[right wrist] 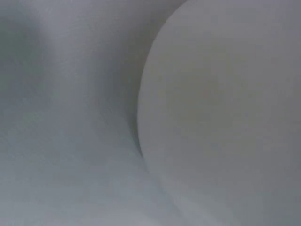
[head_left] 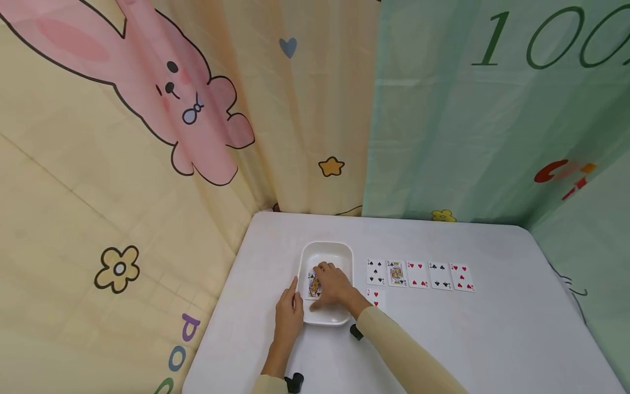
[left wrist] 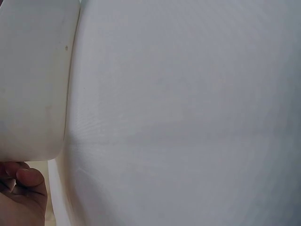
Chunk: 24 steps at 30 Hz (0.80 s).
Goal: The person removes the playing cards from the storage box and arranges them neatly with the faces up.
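Observation:
A white tray (head_left: 328, 247) sits on the table with a face card (head_left: 314, 287) inside, partly covered by my right hand (head_left: 334, 284). The right fingers reach over that card toward its far end, while the thumb stands spread apart near its close end and looks blurred. Whether other cards lie under it is hidden. My left hand (head_left: 289, 314) holds the tray's left side, index finger along the outside and thumb at the rim. In the left wrist view, bent fingers (left wrist: 30, 178) appear beside the tray's outer wall (left wrist: 35, 84).
Right of the tray, a row of face-up cards holds a spade card (head_left: 375, 272), a king (head_left: 396, 273), a heart card (head_left: 417, 274), a club card (head_left: 440, 275) and another heart card (head_left: 462, 277). One more heart card (head_left: 376, 296) lies below, partly behind my right sleeve (head_left: 403, 350).

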Available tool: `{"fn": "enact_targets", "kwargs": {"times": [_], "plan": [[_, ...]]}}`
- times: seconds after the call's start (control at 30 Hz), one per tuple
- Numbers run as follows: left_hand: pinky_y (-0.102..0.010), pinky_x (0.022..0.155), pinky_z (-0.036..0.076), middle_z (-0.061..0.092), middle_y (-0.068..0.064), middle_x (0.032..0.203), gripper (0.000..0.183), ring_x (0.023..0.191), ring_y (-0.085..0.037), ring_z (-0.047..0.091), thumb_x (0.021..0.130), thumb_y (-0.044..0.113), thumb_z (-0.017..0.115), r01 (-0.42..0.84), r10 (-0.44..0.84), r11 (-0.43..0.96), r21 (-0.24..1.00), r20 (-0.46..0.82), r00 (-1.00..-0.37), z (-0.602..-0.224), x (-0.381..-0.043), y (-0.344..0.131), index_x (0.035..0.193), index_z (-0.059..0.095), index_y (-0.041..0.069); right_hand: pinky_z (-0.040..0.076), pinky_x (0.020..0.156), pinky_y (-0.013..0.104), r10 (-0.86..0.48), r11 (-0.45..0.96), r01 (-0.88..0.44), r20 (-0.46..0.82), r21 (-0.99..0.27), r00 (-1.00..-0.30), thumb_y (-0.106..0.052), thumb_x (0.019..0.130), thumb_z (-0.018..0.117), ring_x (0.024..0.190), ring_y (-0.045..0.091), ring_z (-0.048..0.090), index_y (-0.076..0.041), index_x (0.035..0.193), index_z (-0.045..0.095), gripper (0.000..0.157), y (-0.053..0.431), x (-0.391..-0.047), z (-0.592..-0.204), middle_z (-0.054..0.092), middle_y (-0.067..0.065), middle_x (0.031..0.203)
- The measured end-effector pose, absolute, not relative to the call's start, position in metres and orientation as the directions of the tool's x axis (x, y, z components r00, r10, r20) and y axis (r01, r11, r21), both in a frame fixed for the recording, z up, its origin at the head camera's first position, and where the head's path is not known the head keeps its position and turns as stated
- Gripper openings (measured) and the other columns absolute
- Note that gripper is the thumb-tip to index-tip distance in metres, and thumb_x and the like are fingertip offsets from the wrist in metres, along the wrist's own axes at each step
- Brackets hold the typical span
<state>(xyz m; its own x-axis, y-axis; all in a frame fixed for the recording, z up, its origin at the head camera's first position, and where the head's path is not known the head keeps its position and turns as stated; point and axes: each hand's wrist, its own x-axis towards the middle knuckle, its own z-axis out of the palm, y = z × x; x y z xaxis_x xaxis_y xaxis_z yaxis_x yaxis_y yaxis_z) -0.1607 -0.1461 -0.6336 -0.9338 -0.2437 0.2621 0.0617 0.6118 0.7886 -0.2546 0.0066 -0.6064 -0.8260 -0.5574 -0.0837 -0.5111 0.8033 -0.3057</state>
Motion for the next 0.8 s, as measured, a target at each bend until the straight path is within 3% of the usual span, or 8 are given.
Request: {"fn": "enact_targets", "kwargs": {"times": [0.2, 0.47, 0.8], "plan": [[-0.021, 0.061, 0.040, 0.054, -0.001, 0.081, 0.044, 0.070, -0.008, 0.042, 0.104, 0.006, 0.055, 0.032, -0.255, 0.607, 0.794, 0.233, -0.939, -0.6313, -0.1594, -0.1446, 0.148, 0.056, 0.006, 0.046, 0.108, 0.040, -0.556, 0.810, -0.512, -0.095, -0.287, -0.826, -0.067, 0.060, 0.090, 0.127, 0.025, 0.050, -0.011, 0.147, 0.051, 0.110, 0.0077, -0.2574, -0.6112, 0.051, 0.008, 0.143], [-0.021, 0.062, 0.041, 0.056, -0.001, 0.085, 0.045, 0.071, -0.009, 0.043, 0.105, 0.009, 0.054, -0.008, -0.260, 0.604, 0.797, 0.187, -0.947, -0.6303, -0.1600, -0.1440, 0.150, 0.054, 0.009, 0.047, 0.107, 0.040, -0.527, 0.821, -0.468, -0.117, -0.328, -0.842, -0.062, 0.069, 0.087, 0.125, 0.022, 0.050, -0.012, 0.146, 0.057, 0.097, 0.0072, -0.2608, -0.6109, 0.054, 0.005, 0.140], [-0.021, 0.062, 0.041, 0.057, -0.003, 0.086, 0.044, 0.072, -0.009, 0.043, 0.105, 0.007, 0.055, 0.004, -0.259, 0.616, 0.788, 0.208, -0.943, -0.6294, -0.1607, -0.1433, 0.149, 0.054, 0.007, 0.048, 0.106, 0.040, -0.533, 0.814, -0.473, -0.110, -0.339, -0.839, -0.061, 0.068, 0.088, 0.122, 0.022, 0.052, -0.011, 0.145, 0.057, 0.097, 0.0073, -0.2613, -0.6112, 0.056, 0.005, 0.138]]}}
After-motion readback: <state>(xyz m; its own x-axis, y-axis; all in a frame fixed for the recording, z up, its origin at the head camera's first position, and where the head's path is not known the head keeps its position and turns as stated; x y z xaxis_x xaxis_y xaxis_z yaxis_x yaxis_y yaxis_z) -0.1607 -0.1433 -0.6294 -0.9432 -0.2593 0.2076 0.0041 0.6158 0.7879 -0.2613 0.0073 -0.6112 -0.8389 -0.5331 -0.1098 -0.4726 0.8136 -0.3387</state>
